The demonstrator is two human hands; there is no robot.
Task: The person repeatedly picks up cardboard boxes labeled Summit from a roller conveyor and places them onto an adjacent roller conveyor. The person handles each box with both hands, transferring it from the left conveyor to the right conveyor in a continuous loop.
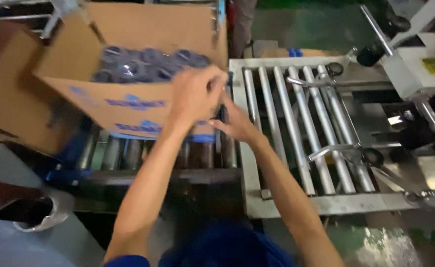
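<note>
An open cardboard box (123,106) with blue print on its side rests on a roller conveyor (128,153). Inside lie several dark round-topped items wrapped in clear film (143,64). My left hand (195,94) grips the box's near right corner at the top edge, fingers curled over it. My right hand (237,121) presses against the same corner lower down, on the box's right side. Motion blur hides the fingers' exact hold.
A steel roller table (296,128) with guide arms and small wheels adjoins on the right, leading to a white machine (415,69). A box flap (9,84) hangs at left. A bag-lined bin (39,210) stands lower left. A person's legs (242,20) show behind.
</note>
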